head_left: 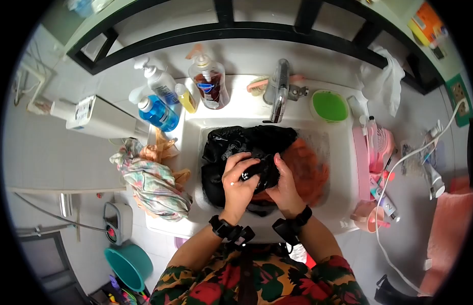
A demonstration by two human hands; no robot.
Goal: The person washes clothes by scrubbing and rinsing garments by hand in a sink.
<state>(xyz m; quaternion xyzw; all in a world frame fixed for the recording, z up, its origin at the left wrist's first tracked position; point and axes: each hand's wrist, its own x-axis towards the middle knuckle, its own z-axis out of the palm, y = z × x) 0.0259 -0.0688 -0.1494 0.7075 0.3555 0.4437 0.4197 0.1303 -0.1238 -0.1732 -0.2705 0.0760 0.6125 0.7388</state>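
Observation:
Wet black cloth [221, 147] lies bunched in a white sink [343, 168], with some suds on it. My left hand [238, 180] has its fingers curled over a fold of this cloth. Close on its right, my right hand [285, 188] grips the same cloth from the other side, its thumb pointing up. Orange-red cloth [305, 173] sits in cloudy water at the right of the basin. The chrome faucet [281, 96] stands behind the basin.
Pump bottles [208, 84] and a blue bottle [158, 114] stand at the back left. Patterned cloth [152, 185] hangs over the left rim. A green dish [329, 106] is at the back right, near a pink brush [384, 145]. A teal bucket [128, 265] stands lower left.

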